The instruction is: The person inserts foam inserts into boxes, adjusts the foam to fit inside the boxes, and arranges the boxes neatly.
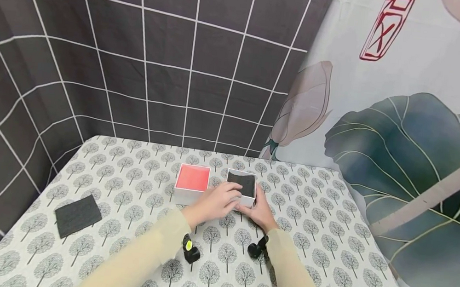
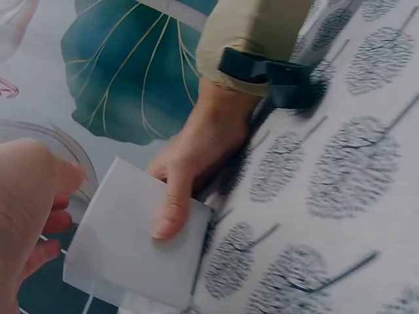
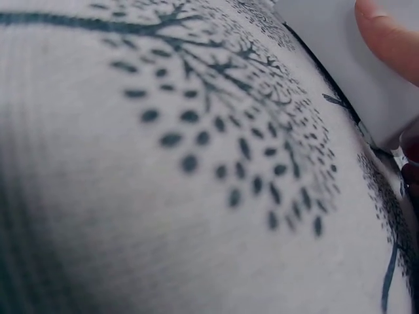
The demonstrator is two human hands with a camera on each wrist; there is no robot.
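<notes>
A white box (image 1: 247, 198) stands upright on the table, with a folded black cloth (image 1: 244, 180) inside it. My right hand (image 1: 261, 211) holds this box at its right side, the thumb (image 2: 171, 212) lying across the front wall. Over the box's left edge reaches my left hand (image 1: 219, 201), its fingertips at the black cloth; in the left wrist view the box wall hides part of these fingers. Only the right thumb and a little of the fingers show at the edge of the right wrist view.
Left of my hands stands a second white box (image 1: 185, 197) with a red-pink inside. Another black cloth (image 1: 78, 215) lies flat at the table's left. A tree-patterned cloth (image 1: 227, 254) covers the table. A dark checked curtain (image 1: 160, 86) hangs behind, a floral one (image 1: 379, 144) at right.
</notes>
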